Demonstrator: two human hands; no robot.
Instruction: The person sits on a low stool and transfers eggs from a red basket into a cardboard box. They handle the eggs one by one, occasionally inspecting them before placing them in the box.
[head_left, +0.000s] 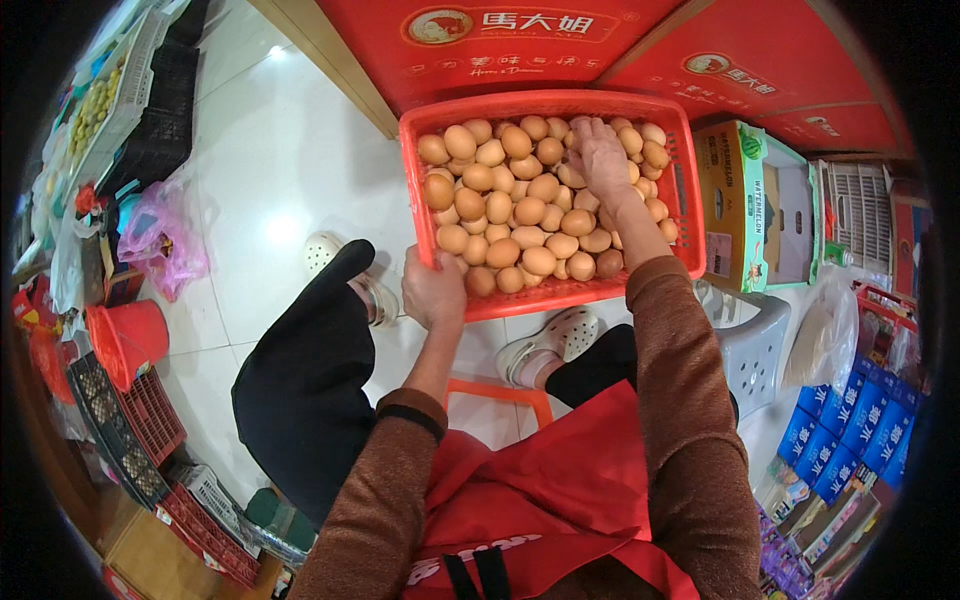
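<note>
A red plastic basket (551, 103) full of brown eggs (529, 211) lies in front of me. My left hand (435, 289) grips the rim at its near left corner, thumb over the edge. Inside the basket, towards the far side, my right hand (600, 156) reaches down among the eggs, back of the hand up. Its fingertips are partly hidden, so whether an egg is in its grasp cannot be seen. The eggs lie heaped and vary from pale to darker brown. At the right end, a strip of the slotted basket wall (681, 180) shows bare.
Red printed cartons (517, 45) stand just beyond the basket. To the right are a watermelon carton (757, 210), a grey plastic stool (754, 352) and blue boxes (847, 427). A red bucket (127, 341), a pink plastic bag (165, 240) and crates (150, 405) line the left side.
</note>
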